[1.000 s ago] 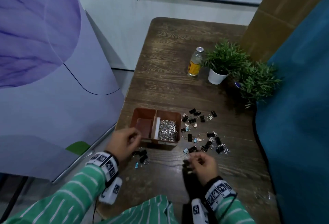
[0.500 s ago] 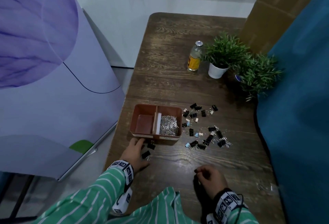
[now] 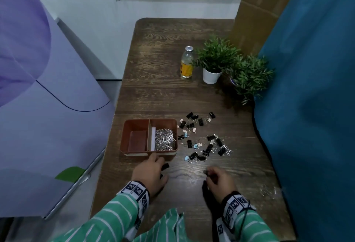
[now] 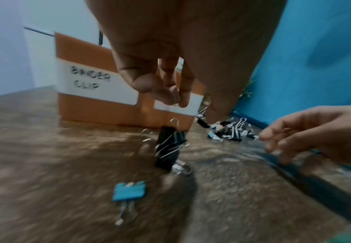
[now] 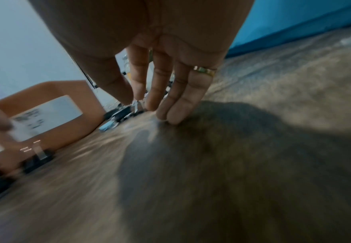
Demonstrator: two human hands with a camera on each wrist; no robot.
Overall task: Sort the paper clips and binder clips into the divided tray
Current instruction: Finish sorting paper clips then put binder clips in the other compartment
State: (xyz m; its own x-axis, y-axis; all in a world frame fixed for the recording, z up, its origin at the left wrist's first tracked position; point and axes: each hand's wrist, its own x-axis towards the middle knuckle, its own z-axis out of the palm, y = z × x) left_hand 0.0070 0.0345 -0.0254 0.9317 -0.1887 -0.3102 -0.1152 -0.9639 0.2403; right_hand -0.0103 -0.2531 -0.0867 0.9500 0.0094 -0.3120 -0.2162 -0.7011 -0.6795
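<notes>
A brown divided tray [image 3: 134, 153] sits on the wooden table; its right compartment holds silver paper clips [image 3: 165, 140] and its left compartment [image 3: 137, 140] looks bare. The left side of its front is labelled "BINDER CLIP" [image 4: 91, 78]. Several black and blue binder clips [image 3: 203, 145] lie scattered to its right. My left hand [image 3: 151, 172] hovers before the tray, fingertips [image 4: 176, 102] bunched just above a black binder clip [image 4: 170, 148]; a blue binder clip [image 4: 129, 190] lies nearer. Whether it holds anything is unclear. My right hand [image 3: 208, 172] pinches a small clip [image 5: 137, 101], its other fingers touching the table.
A bottle [image 3: 187, 63] and two potted plants [image 3: 213, 59] [image 3: 249, 74] stand at the back right. A blue curtain [image 3: 307, 107] runs along the table's right side. Loose paper clips [image 3: 268, 190] lie near the front right. The table's left edge drops off beside the tray.
My left hand has come down from the tray's near left corner to the binder clips on the table in front of it. My right hand stays at the near side of the pile.
</notes>
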